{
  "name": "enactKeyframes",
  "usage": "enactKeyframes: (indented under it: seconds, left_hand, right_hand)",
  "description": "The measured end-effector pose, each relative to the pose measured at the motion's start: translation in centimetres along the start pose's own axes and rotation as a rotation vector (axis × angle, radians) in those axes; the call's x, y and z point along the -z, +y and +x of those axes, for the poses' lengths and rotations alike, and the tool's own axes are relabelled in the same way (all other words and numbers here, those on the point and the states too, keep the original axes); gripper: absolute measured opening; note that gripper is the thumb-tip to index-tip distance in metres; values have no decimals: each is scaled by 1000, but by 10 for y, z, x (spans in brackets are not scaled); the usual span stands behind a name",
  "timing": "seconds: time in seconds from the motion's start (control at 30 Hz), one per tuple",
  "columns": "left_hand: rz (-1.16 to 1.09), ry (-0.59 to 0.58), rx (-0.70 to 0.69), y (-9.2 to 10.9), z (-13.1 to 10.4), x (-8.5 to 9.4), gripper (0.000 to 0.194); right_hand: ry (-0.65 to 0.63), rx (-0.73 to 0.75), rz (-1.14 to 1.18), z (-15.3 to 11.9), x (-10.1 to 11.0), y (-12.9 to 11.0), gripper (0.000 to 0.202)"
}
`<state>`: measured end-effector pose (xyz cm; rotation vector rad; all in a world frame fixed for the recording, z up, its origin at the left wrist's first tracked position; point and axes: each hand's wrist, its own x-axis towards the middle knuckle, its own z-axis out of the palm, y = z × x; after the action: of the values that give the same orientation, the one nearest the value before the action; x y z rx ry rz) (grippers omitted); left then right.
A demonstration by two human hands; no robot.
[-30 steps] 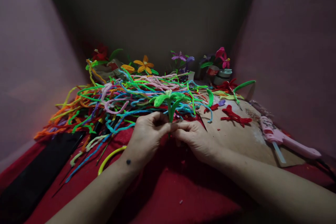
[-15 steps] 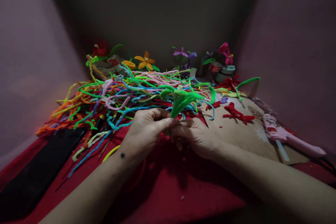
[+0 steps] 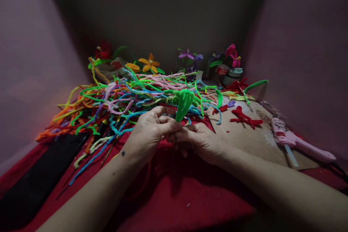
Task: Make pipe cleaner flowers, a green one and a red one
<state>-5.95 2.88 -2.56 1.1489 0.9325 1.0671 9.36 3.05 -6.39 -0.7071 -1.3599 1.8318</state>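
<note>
Holding the green fuzzy-wire flower [image 3: 185, 102] between both hands, you have it upright above the middle of the red tabletop [image 3: 212, 195]. Your left hand [image 3: 145, 134] has a narrow grip at the base of the leaf, thumb against finger; your right hand [image 3: 203, 143] pinches the stem just below, fingertips almost touching the left.

Judging by its shape, the flower is well along: head, leaf and stem are together in one piece. Whether the leaf is fully fixed, you cannot tell, as your fingers hide the join. A loose green leaf [image 3: 219, 98] and a red petal piece [image 3: 244, 117] lie unattached on the cardboard sheet [image 3: 244, 148], the glue gun [image 3: 296, 141] by its right edge. The heap of fuzzy wires [image 3: 157, 85] beyond your hands is plainly unused stock.

Along the far edge, an orange flower [image 3: 149, 64], a purple flower [image 3: 186, 54] and a magenta flower [image 3: 233, 55] look complete. At the far right are a pale jar [image 3: 233, 75] with a dark band and a red-labelled container [image 3: 221, 69]; the magenta bloom shows above them, but what either holds is too dim to tell.
</note>
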Motion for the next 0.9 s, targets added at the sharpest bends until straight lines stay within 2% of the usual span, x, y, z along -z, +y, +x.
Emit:
enactKeyframes:
  seconds: [0.17, 0.6, 0.73, 0.9]
  left_hand:
    - [-1, -10, 29, 1, 0, -1, 35]
    - [2, 49, 21, 0, 0, -2, 31]
    - [-51, 67, 61, 2, 0, -3, 33]
    - [-135, -5, 73, 2, 0, -3, 30]
  right_hand:
    - [0, 8, -1, 1, 0, 1, 18]
    - [14, 13, 1, 1, 0, 2, 18]
    - [5, -10, 23, 1, 1, 2, 17]
    - [-57, -47, 82, 0, 0, -1, 25]
